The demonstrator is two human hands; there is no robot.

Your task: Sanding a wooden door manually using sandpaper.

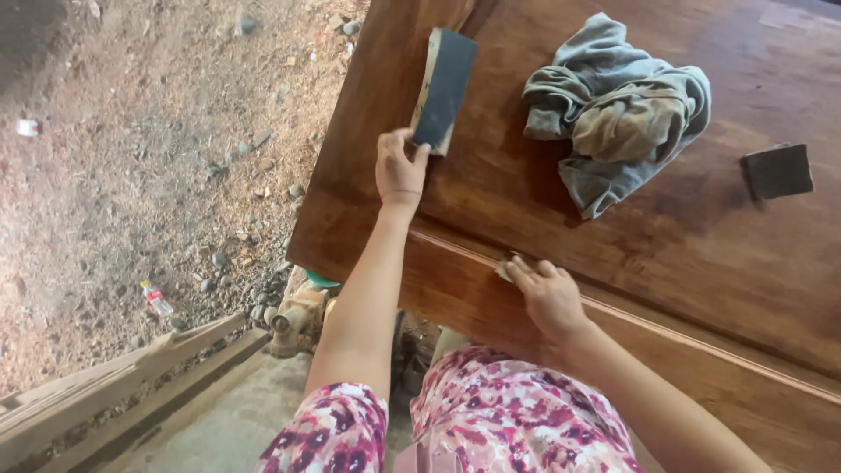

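Left hand [399,168] pinches the dark sandpaper sheet [444,88] by its near end; it looks light and floppy. Right hand [547,296] presses a small folded piece [505,266] against the desk's [683,254] front edge.

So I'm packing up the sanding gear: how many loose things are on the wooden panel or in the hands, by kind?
Sandpaper sheets: 1, dark sheet held up by the left hand
Small sanding pieces: 1, under the right hand, mostly hidden
Dark blocks: 1, dark block
Rags: 1, grey rag
Total: 4
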